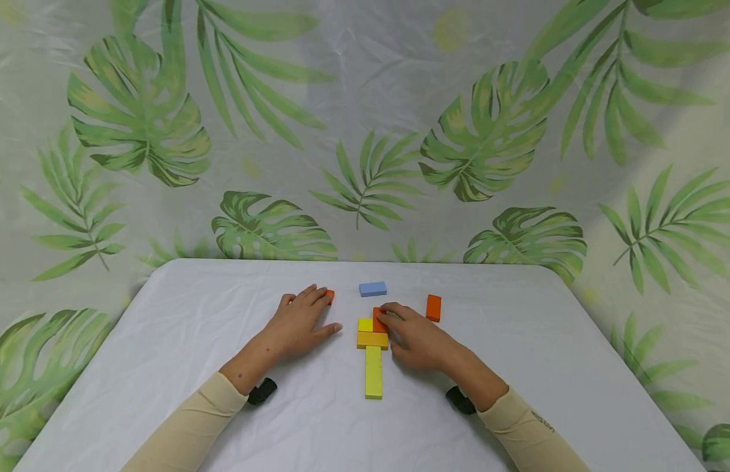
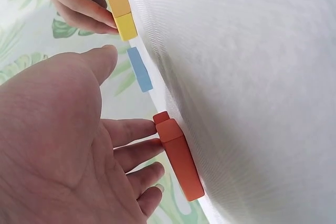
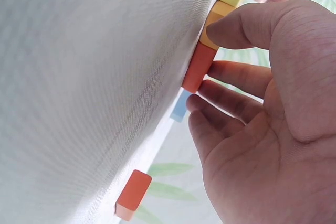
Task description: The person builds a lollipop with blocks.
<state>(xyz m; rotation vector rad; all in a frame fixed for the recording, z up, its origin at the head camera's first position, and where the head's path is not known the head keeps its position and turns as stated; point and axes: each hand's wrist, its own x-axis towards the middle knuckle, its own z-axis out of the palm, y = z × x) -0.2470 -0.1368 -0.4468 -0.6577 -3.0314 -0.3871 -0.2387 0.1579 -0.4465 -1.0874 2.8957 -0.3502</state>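
Note:
My left hand point(image 1: 296, 326) lies with spread fingers over red-orange blocks point(image 2: 184, 166), fingertips touching them; in the head view they mostly hide under the fingers, with an orange end point(image 1: 331, 297) showing. My right hand point(image 1: 420, 336) rests its fingertips on a red-orange block point(image 1: 379, 320). In the right wrist view, the thumb lies over the orange block point(image 3: 223, 9) and the fingers touch the red-orange one. That block stands beside a small yellow block point(image 1: 365, 324), above a crosswise orange block point(image 1: 372, 339). A long yellow-green block point(image 1: 373, 372) extends from it toward me.
A blue block point(image 1: 373, 289) lies behind the arrangement. Another red-orange block point(image 1: 433, 307) lies to its right, beyond the right hand. All rest on a white-covered table point(image 1: 182, 314), whose far edge meets a leaf-patterned cloth point(image 1: 376, 98).

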